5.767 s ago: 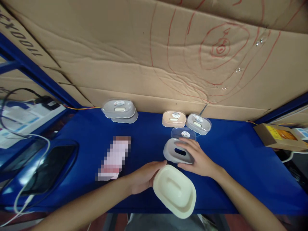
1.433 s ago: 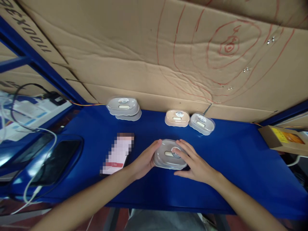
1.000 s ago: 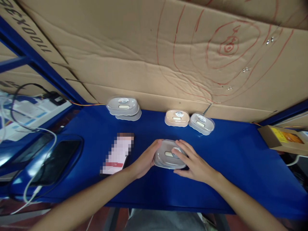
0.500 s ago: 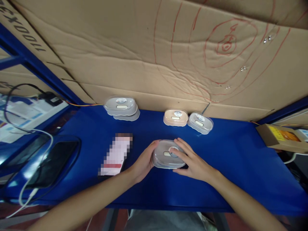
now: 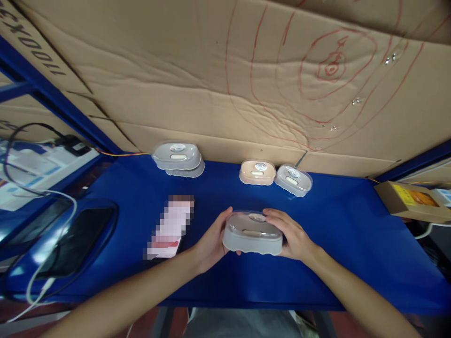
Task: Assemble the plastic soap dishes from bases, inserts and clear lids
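Between my hands is a grey oval box with a clear lid (image 5: 252, 241), tilted so that its wavy-edged front side shows. A round sticker and a small pale bar sit on its top. My left hand (image 5: 212, 239) grips its left end, thumb up along the side and fingertips showing underneath. My right hand (image 5: 291, 235) is wrapped round the right end, fingers over the back of the lid. Farther back stand a peach box (image 5: 257, 177) and another grey box (image 5: 287, 185) of the same form, side by side.
Two stacked grey boxes (image 5: 171, 162) stand at the back left. A phone with a blurred screen (image 5: 169, 230) lies left of my hands. A dark phone (image 5: 79, 239) and a white cable (image 5: 75, 211) are farther left. An open carton (image 5: 394, 199) stands at the right edge.
The held box has tilted, now showing more of its front side. My right hand's fingers have moved off the sticker to the box's right end.
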Demonstrator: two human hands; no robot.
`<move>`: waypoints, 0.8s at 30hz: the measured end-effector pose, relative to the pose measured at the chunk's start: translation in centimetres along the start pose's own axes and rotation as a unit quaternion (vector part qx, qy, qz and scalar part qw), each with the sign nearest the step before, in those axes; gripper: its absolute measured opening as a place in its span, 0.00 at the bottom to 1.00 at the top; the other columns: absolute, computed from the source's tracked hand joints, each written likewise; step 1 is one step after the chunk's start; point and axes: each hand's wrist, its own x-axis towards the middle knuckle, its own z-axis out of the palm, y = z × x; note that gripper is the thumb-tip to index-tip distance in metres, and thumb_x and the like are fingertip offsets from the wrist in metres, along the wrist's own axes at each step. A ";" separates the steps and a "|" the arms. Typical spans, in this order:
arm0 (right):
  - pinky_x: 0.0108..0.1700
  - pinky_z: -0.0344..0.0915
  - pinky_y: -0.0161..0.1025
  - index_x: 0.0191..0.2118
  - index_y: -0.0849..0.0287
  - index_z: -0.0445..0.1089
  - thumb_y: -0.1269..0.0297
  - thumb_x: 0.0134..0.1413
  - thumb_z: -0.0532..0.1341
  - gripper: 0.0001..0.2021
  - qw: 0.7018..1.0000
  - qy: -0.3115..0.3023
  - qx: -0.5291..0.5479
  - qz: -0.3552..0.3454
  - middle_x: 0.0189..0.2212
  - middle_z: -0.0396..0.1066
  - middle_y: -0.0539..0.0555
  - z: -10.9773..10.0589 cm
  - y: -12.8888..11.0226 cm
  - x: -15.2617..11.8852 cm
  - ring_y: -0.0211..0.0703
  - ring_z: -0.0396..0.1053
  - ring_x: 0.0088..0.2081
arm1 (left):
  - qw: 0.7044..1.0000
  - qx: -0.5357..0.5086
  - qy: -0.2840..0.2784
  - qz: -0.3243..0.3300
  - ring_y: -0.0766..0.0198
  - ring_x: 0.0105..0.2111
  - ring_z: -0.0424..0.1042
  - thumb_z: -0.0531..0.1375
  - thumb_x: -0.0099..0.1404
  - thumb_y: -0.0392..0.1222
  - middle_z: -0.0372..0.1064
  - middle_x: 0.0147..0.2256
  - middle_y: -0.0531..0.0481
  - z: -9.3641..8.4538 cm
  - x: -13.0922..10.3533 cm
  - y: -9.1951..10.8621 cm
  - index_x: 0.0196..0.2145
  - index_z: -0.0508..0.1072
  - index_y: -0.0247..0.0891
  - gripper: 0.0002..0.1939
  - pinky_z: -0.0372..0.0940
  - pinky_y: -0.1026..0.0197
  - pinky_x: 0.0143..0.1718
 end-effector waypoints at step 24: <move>0.72 0.58 0.67 0.79 0.49 0.40 0.60 0.70 0.63 0.41 0.980 -0.095 -0.088 0.154 0.79 0.38 0.66 0.9 0.7 0.3 0.63 0.44 0.78 | 0.910 0.251 0.177 0.278 0.42 0.71 0.57 0.69 0.67 0.46 0.45 0.77 0.46 -2.7 2.0 7.1 0.77 0.44 0.56 0.51 0.70 0.43 0.63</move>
